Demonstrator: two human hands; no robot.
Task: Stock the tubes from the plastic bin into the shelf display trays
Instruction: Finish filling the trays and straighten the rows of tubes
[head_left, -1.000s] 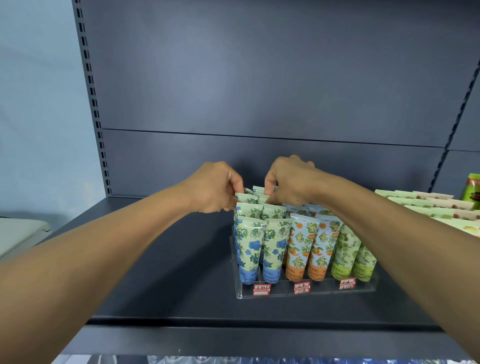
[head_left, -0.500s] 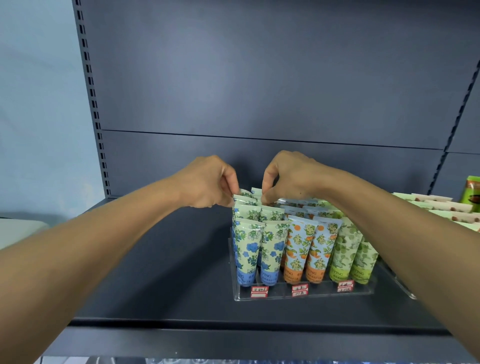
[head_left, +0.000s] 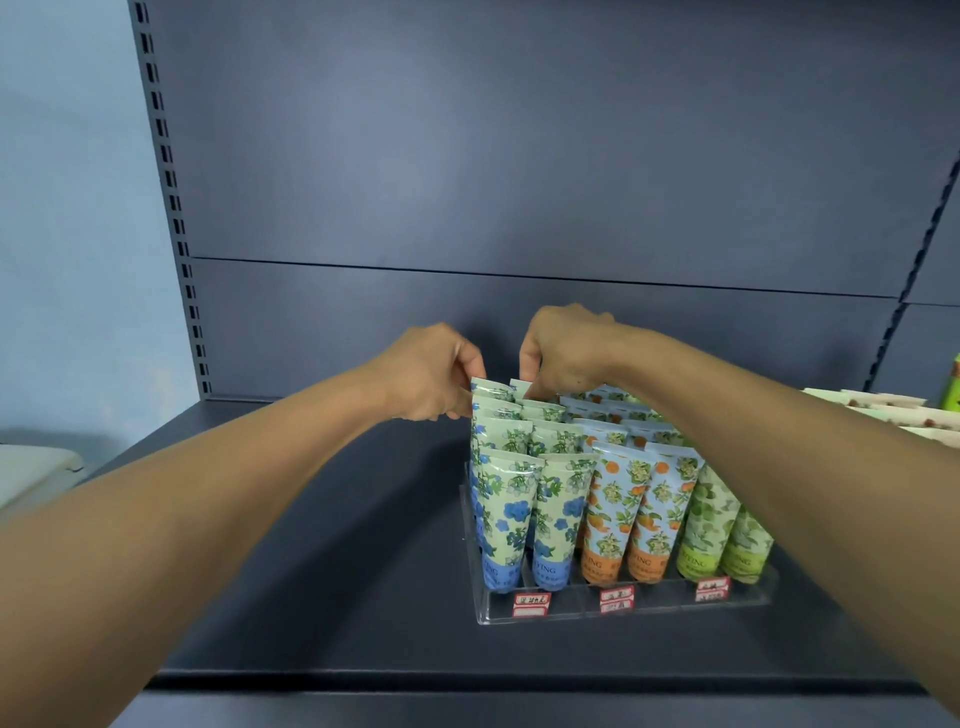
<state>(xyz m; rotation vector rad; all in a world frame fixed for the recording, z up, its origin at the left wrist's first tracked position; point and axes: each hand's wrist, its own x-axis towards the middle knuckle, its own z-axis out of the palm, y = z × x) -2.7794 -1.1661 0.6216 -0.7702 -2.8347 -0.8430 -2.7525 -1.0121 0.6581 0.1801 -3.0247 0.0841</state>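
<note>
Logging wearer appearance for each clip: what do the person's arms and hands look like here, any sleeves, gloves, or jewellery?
Both forearms are bare as far as the frame shows; no sleeves are visible. The left hand and right hand wear no gloves. No watch, bracelet or ring shows on the visible sides, though the fingertips are partly hidden behind the tubes.

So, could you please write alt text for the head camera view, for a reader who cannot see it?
Both hands, left hand and right hand, pinch the tops of blue-flower tubes at the back of a clear display tray on a dark shelf. Orange tubes and green tubes stand beside them.
</note>
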